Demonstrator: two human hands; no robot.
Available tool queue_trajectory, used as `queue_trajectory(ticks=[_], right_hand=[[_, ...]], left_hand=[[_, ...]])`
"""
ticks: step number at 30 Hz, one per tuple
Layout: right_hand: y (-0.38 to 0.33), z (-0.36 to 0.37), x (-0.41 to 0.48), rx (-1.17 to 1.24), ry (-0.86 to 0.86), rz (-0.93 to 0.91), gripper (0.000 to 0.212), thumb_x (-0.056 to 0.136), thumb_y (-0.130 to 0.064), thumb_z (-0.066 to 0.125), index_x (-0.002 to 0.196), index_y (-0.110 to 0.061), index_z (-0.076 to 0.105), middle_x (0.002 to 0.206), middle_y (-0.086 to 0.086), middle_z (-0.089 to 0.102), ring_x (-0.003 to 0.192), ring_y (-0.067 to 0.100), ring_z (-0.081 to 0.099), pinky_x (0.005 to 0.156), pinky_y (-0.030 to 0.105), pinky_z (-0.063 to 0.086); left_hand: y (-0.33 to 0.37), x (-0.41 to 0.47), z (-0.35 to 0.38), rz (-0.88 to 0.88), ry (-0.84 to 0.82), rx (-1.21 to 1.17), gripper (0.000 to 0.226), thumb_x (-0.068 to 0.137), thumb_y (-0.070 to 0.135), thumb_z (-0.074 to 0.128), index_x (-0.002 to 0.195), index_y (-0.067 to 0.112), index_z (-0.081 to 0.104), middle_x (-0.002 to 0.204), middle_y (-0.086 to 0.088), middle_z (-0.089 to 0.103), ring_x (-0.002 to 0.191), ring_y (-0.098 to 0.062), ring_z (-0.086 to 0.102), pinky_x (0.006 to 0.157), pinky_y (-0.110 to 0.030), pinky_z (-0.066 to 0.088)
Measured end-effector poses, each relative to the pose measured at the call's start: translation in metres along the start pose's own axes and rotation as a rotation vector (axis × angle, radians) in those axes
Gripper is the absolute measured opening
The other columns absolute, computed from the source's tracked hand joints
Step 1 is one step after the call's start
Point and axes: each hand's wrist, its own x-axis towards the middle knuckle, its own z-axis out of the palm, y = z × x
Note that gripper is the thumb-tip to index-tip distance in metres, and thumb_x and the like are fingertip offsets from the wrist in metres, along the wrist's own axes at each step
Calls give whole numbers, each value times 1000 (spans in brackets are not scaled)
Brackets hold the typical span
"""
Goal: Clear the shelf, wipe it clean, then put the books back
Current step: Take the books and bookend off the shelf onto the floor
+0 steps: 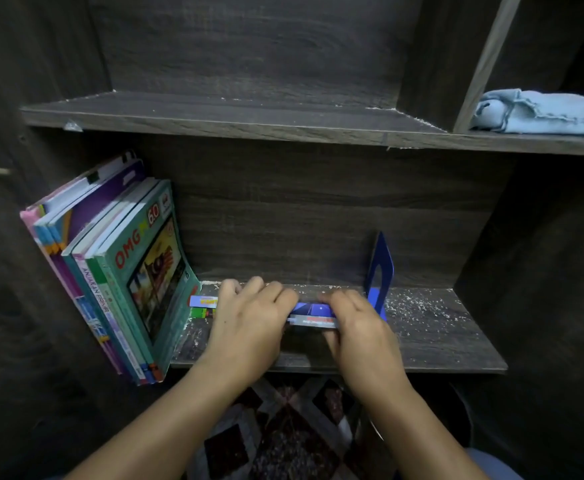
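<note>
Centre frame, clearing step: left hand [249, 318] and right hand [358, 327] grip the flat books [313, 316]; next, seemingly, a level lift off the shelf [439, 341].

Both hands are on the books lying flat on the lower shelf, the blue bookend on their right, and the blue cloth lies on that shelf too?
No: the head view shows the blue cloth on the upper shelf, right compartment. Otherwise yes: left hand and right hand are on the flat books on the lower shelf, blue bookend to their right.
</note>
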Motion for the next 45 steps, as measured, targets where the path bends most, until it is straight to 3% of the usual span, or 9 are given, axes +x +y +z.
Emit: queue_trajectory(ticks=[3, 8, 14, 17, 21, 26, 32, 41, 45], right_hand=[[0, -6, 0, 140, 80, 45, 27, 80, -11, 64, 106, -18, 64, 101, -3, 61, 90, 21, 62, 70, 36, 53], [-1, -34, -1, 180, 117, 129, 39, 74, -3, 72, 107, -21, 65, 105, -8, 61, 94, 14, 62, 80, 32, 53], [-8, -88, -9, -331, 87, 169, 45, 51, -20, 85, 92, -26, 68, 91, -6, 67, 95, 20, 65, 104, 46, 38], [-14, -123, -27, -391, -42, 172, 39, 70, -32, 73, 108, -31, 62, 102, -9, 64, 100, 18, 62, 85, 30, 41], [0, -169, -58, -414, -94, 231, 36, 84, -40, 58, 120, -37, 53, 109, -9, 63, 96, 19, 61, 65, 29, 33], [31, -221, -118, -428, -212, 372, 27, 82, -40, 57, 106, -31, 57, 100, -3, 65, 92, 26, 62, 64, 31, 37], [83, -256, -195, -370, -346, 551, 31, 84, -40, 59, 114, -33, 60, 97, -3, 66, 87, 24, 63, 73, 34, 53], [159, -277, -290, -241, -488, 824, 24, 76, -40, 66, 96, -28, 64, 80, -2, 61, 72, 22, 59, 66, 34, 52], [193, -273, -326, -156, -534, 904, 7, 84, -29, 64, 88, -28, 59, 72, -4, 56, 63, 17, 54, 60, 31, 49]], left_hand=[[-4, 4, -7, -65, -4, -66, 39, 54, 25, 80, 89, 28, 64, 83, 11, 60, 77, -19, 53, 71, -35, 27], [-21, 16, -32, -141, -44, 0, 38, 60, 19, 79, 92, 29, 62, 87, 10, 61, 87, -20, 56, 83, -38, 31], [19, 24, -61, 9, 32, -51, 33, 63, 10, 74, 90, 25, 63, 82, 8, 57, 84, -23, 54, 80, -38, 35], [52, 31, -80, 115, 61, -86, 29, 65, 11, 71, 89, 25, 63, 83, 7, 58, 85, -23, 54, 80, -37, 35], [104, 36, -99, 249, 68, -169, 24, 67, 15, 70, 87, 24, 63, 82, 7, 58, 82, -24, 55, 77, -37, 35], [184, 31, -104, 396, 36, -311, 12, 71, 21, 62, 83, 22, 60, 78, 7, 58, 77, -24, 54, 71, -36, 33], [277, 14, -94, 529, -185, -427, 27, 64, 26, 79, 81, 23, 58, 77, 7, 57, 75, -21, 54, 67, -35, 38], [395, -21, -64, 694, -449, -548, 30, 82, 38, 70, 99, 21, 52, 103, 4, 56, 100, -22, 49, 82, -35, 30], [437, -33, -36, 753, -514, -556, 28, 85, 34, 68, 100, 20, 49, 104, 2, 53, 101, -22, 47, 85, -34, 29]])
